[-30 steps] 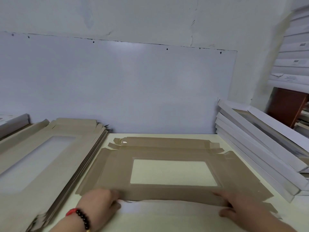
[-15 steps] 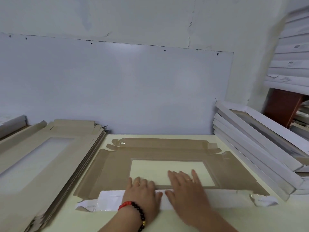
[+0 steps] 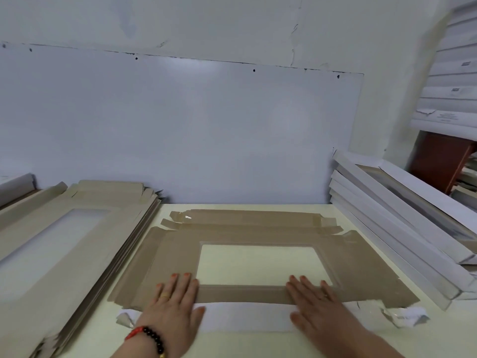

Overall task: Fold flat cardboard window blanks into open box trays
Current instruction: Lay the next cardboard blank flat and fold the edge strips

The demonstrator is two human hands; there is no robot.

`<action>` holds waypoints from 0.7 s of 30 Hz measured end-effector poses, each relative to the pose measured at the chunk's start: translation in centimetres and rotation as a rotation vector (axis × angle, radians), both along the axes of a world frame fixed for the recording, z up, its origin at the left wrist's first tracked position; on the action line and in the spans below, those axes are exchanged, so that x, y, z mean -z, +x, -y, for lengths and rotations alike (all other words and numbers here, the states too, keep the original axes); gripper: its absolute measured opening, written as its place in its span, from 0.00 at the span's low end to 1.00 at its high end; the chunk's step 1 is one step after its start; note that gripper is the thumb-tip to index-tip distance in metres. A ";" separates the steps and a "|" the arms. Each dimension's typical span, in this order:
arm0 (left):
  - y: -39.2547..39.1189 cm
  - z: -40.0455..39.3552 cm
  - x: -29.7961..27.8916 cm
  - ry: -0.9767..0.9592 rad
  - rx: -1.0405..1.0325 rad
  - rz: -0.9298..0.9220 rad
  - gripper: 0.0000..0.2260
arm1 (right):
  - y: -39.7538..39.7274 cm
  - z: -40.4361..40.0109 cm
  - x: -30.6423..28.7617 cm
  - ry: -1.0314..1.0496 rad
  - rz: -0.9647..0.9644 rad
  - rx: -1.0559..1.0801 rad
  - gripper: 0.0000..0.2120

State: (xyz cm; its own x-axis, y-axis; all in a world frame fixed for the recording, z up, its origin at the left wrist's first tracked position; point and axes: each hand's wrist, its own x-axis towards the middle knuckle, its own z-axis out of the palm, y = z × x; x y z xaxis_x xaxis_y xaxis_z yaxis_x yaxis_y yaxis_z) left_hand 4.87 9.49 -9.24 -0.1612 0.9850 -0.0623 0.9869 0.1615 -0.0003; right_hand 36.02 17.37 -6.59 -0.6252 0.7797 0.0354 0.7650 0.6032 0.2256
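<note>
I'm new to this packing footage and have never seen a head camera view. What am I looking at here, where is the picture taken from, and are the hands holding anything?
There is no machine: a person works with bare hands, and one wide-angle camera on their head looks forward and down, so you see their own arms from above.

On the pale table lies a flat brown cardboard blank with a rectangular window cut in its middle. Its near edge flap is folded over and shows its white side.

The left hand, with a bead bracelet at the wrist, and the right hand both lie flat with straight fingers, pressing that fold down. Neither grips anything.

At the left is a stack of unfolded blanks. At the right lean finished white trays, stacked on one another. Behind is a plain wall.
</note>
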 end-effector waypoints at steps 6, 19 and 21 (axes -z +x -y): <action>-3.1 1.5 -0.2 0.018 -0.047 0.003 0.29 | 4.5 -1.5 0.3 0.048 -0.027 0.142 0.24; -5.8 1.8 -0.5 0.122 -0.031 0.021 0.26 | 10.9 -3.1 1.6 0.040 -0.168 0.463 0.27; -5.2 2.1 -1.4 0.162 -0.017 -0.011 0.24 | 10.3 -2.6 0.8 0.126 -0.195 0.441 0.32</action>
